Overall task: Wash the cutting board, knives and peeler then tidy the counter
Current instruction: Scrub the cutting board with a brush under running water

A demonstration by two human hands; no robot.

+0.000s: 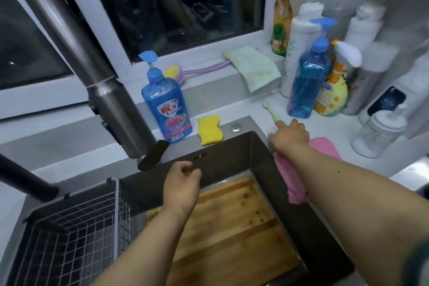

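A wet wooden cutting board (234, 223) lies flat in the bottom of the dark sink (232, 146). My left hand (182, 184) hovers over the sink above the board, fingers loosely curled and holding nothing. My right hand (290, 134) reaches over the sink's right rim onto the counter, its fingertips at the handle of a small green brush (271, 111); whether it grips the brush is unclear. A pink cloth (301, 169) lies under my right wrist, draped over the rim. No knives or peeler are visible.
The steel faucet (92, 72) leans over the sink from the left. A wire basket (69, 234) sits in the sink's left half. A blue soap bottle (166, 104) and a yellow sponge (210, 130) stand behind the sink. Several bottles (308, 79) crowd the right counter.
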